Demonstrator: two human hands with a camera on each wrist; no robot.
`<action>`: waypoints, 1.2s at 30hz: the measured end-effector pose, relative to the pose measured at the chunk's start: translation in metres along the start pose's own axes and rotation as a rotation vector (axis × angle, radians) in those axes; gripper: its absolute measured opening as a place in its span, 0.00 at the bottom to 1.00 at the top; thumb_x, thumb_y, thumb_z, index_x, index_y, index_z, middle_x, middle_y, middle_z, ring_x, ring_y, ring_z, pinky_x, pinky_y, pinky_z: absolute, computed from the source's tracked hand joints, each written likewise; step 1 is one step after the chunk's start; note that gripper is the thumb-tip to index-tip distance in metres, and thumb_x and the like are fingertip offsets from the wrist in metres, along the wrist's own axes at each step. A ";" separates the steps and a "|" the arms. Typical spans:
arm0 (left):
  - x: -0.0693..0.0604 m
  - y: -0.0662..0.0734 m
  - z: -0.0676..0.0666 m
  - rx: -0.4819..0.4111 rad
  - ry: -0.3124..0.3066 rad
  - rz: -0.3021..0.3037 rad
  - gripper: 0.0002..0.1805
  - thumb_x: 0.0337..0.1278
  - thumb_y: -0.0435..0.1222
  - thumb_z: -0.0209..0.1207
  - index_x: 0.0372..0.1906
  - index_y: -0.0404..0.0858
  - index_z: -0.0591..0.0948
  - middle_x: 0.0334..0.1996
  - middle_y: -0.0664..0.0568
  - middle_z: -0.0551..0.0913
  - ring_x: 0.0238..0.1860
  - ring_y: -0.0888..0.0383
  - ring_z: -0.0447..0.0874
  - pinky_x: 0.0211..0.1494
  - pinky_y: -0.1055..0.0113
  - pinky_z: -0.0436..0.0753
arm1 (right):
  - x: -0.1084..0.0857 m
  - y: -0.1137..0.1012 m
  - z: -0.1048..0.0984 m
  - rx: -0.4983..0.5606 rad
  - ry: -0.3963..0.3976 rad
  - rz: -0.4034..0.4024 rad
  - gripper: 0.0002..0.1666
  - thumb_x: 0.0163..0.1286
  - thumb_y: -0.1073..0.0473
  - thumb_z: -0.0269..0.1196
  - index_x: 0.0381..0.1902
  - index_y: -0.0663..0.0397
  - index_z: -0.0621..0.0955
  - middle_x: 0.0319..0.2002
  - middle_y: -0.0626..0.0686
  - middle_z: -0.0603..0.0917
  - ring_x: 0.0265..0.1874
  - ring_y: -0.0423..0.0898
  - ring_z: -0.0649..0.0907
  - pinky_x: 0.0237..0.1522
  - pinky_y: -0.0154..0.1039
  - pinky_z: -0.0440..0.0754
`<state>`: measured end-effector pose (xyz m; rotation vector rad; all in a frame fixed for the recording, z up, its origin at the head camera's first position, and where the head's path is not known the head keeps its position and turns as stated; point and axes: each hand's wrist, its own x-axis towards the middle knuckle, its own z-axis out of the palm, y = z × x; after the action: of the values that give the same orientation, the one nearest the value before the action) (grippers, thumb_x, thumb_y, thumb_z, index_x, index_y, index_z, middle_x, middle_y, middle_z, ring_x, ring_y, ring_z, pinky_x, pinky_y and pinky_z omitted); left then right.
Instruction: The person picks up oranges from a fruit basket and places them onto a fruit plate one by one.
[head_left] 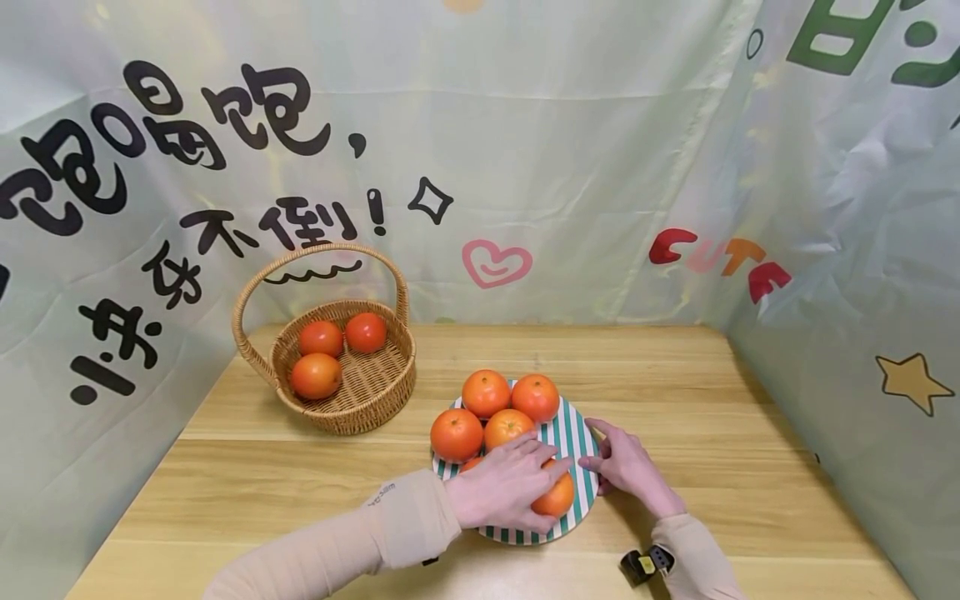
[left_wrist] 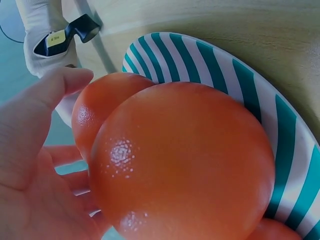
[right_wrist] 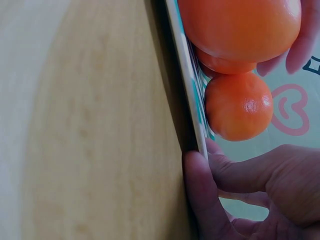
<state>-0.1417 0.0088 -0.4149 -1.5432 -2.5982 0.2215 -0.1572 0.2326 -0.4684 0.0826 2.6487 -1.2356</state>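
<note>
I saw the left hand (head_left: 504, 485) with fingers curled round a smooth, shiny orange fruit (head_left: 558, 495), at four o'clock on the green-and-white striped plate (head_left: 572, 432). At three o'clock, the right hand (head_left: 632, 465) pinched the plate's rim.

1 basket (head_left: 378, 406) (table's (head_left: 660, 367) far left corner), 3 red-orange fruits (head_left: 316, 377) inside; 1 striped plate (head_left: 564, 432), 6 oranges (head_left: 486, 393) visible (one barely); 1 left hand (head_left: 512, 485), 1 right hand (head_left: 632, 461).
</note>
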 end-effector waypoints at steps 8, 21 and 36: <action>-0.003 -0.003 -0.002 -0.072 0.007 -0.011 0.38 0.58 0.61 0.59 0.69 0.46 0.73 0.62 0.56 0.81 0.65 0.58 0.78 0.80 0.59 0.62 | 0.000 0.000 0.000 0.003 0.002 0.010 0.43 0.64 0.69 0.68 0.74 0.64 0.64 0.28 0.56 0.76 0.16 0.46 0.81 0.21 0.40 0.84; -0.011 -0.023 -0.008 -0.543 0.046 -0.176 0.35 0.61 0.56 0.60 0.72 0.50 0.70 0.70 0.58 0.74 0.75 0.52 0.66 0.78 0.54 0.65 | -0.001 0.000 0.000 -0.001 0.008 0.007 0.42 0.63 0.69 0.69 0.73 0.64 0.65 0.27 0.56 0.76 0.15 0.45 0.81 0.20 0.40 0.84; -0.052 -0.096 -0.009 -0.873 0.448 -0.419 0.24 0.60 0.34 0.64 0.63 0.40 0.78 0.61 0.46 0.81 0.65 0.48 0.78 0.68 0.47 0.75 | 0.000 -0.001 0.000 -0.019 0.006 0.003 0.43 0.64 0.68 0.69 0.74 0.64 0.65 0.27 0.55 0.75 0.15 0.45 0.80 0.20 0.39 0.83</action>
<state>-0.1976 -0.0817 -0.3894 -0.9397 -2.6365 -1.2706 -0.1576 0.2322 -0.4673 0.0875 2.6637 -1.2100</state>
